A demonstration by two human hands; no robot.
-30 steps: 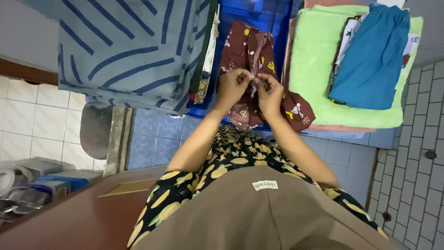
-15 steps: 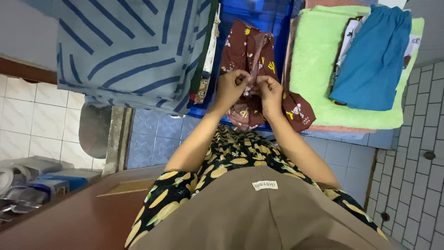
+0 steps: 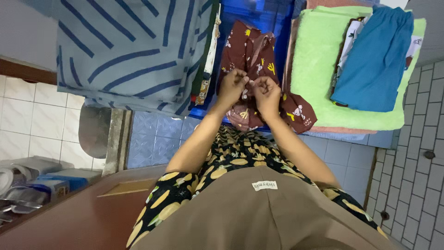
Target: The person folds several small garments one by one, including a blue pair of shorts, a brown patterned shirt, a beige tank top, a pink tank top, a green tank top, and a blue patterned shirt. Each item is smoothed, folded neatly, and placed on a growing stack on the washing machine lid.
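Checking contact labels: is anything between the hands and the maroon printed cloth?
Nothing visible. Left hand and right hand both pinch the maroon cloth directly, close together. The striped blue fabric and green towel lie off to either side.

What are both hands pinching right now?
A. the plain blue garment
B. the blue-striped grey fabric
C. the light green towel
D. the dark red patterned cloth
D: the left hand and right hand meet on the dark red patterned cloth, gripping it between the fingertips.
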